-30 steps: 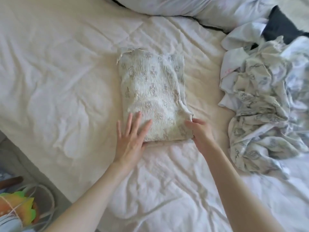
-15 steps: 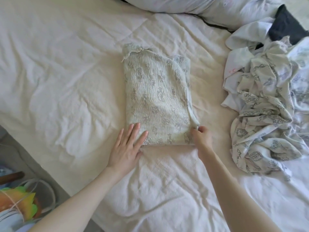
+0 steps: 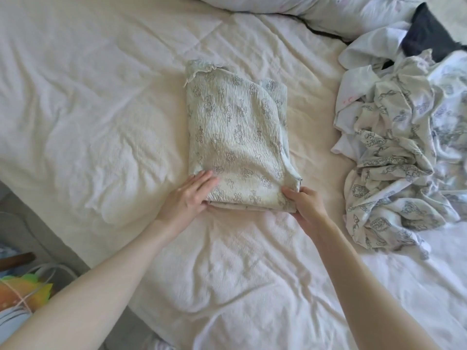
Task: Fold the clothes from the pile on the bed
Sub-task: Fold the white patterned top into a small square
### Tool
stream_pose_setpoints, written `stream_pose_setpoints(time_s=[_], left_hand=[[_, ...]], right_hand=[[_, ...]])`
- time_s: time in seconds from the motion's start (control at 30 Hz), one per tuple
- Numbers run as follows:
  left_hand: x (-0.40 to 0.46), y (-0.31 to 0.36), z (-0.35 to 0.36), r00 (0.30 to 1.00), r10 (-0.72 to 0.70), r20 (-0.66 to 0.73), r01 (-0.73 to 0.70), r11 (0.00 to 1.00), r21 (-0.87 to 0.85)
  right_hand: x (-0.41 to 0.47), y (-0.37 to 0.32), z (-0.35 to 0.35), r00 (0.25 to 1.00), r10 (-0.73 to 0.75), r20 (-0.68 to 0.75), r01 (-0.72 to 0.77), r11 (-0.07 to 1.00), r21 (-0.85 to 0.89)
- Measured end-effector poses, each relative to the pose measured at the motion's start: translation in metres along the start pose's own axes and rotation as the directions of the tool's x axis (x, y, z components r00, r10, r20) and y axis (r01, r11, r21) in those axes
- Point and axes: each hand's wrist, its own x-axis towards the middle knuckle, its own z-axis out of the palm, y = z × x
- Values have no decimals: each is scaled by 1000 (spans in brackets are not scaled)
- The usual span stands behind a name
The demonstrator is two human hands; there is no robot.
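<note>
A big cream-white crinkly bed sheet (image 3: 106, 117) spreads out under both hands and all around them. Off past the right hand, well apart from it, sits a messy pile of pale printed and white clothes (image 3: 394, 152), not folded yet. A dark cloth (image 3: 429, 41) pokes out at the far end of that pile.

Right in front of the hands lies the folded pale cloth with little grey cross and flower prints (image 3: 237, 137). It is a long shape. Its long way runs straight away from the person, and its near short edge is at the hands. The far left corner has a small frilly bit sticking out.

The left hand (image 3: 188, 198) holds the near left corner, with fingers on top and the thumb tucked under the edge. The right hand (image 3: 305, 203) pinches the near right corner, fingers curled round it.

The cloth looks soft, light and floppy, with a bumpy feel, so it should not slip much. I think it would sag in the middle if lifted. The two near corners look like good places to hold it, to fold that end up and away toward the far end.
</note>
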Motion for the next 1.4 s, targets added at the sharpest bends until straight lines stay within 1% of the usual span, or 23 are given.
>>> stream_pose_setpoints(time_s=[0.1, 0.17, 0.3, 0.37, 0.4, 0.47, 0.57, 0.67, 0.7, 0.77, 0.83, 0.87, 0.93, 1.0, 1.07, 1.1, 1.17, 1.2, 1.23, 1.3, 1.33, 1.37, 1.4], left_hand=[[-12, 5, -19, 982, -110, 152, 134, 977, -165], [-28, 13, -28, 940, -181, 290, 251, 941, -226], [-60, 27, -41, 821, -135, 555, 383, 852, -358], [-68, 27, -48, 783, -120, 611, 461, 771, -439], [-69, 25, -52, 782, -123, 611, 489, 729, -479], [-65, 20, -56, 815, -151, 559, 517, 626, -584], [-43, 11, -58, 881, -299, 366, 472, 505, -723], [-7, 1, -50, 842, -508, 180, 448, 475, -757], [6, -1, -47, 815, -561, 144, 451, 459, -765], [31, -5, -42, 731, -673, 111, 468, 377, -799], [47, -7, -38, 654, -742, 147, 496, 273, -824], [50, -9, -36, 651, -737, 181, 517, 257, -816], [44, -8, -32, 697, -685, 213, 558, 332, -760], [32, -4, -28, 751, -637, 175, 518, 404, -754], [20, 0, -24, 764, -621, 176, 502, 401, -766], [15, 3, -22, 760, -617, 205, 519, 386, -763], [11, 6, -19, 752, -620, 222, 534, 375, -758], [11, 7, -17, 753, -634, 175, 518, 408, -752], [15, 8, -17, 763, -642, 78, 485, 487, -727], [27, 10, -17, 792, -589, -162, 395, 695, -600], [34, 10, -16, 790, -567, -235, 376, 749, -546], [42, 8, -14, 776, -574, -261, 386, 760, -523], [49, 4, -12, 755, -608, -246, 421, 737, -529]], right_hand=[[-22, 14, -7, 999, 35, -15, -35, 999, 6], [-38, 25, -17, 994, 114, 4, -113, 993, -17], [-70, 46, -46, 954, 297, 45, -278, 929, -245], [-80, 49, -55, 935, 344, 84, -319, 922, -218], [-82, 48, -58, 933, 343, 109, -324, 932, -165], [-84, 37, -56, 939, 317, 134, -311, 948, -64], [-79, 7, -39, 968, 214, 128, -222, 974, 48], [-68, -27, -16, 998, 44, 40, -45, 998, 44], [-63, -35, -8, 1000, -19, -2, 19, 1000, 6], [-49, -45, 7, 979, -192, -73, 180, 972, -149], [-37, -44, 19, 913, -401, -82, 342, 857, -385], [-33, -41, 24, 874, -482, -62, 396, 781, -484], [-29, -30, 32, 798, -602, 16, 476, 614, -629], [-28, -16, 40, 714, -684, 150, 534, 394, -748], [-28, 0, 47, 640, -715, 282, 563, 187, -805], [-27, 8, 50, 622, -712, 327, 566, 120, -816], [-25, 21, 56, 614, -706, 353, 546, 56, -836], [-23, 25, 58, 615, -714, 335, 524, 52, -850], [-22, 27, 61, 608, -731, 309, 507, 59, -860], [-20, 28, 66, 555, -783, 281, 514, 57, -856], [-18, 27, 69, 519, -803, 293, 529, 32, -848], [-14, 25, 71, 494, -809, 317, 540, 1, -842], [-10, 22, 73, 496, -797, 344, 542, -24, -840]])
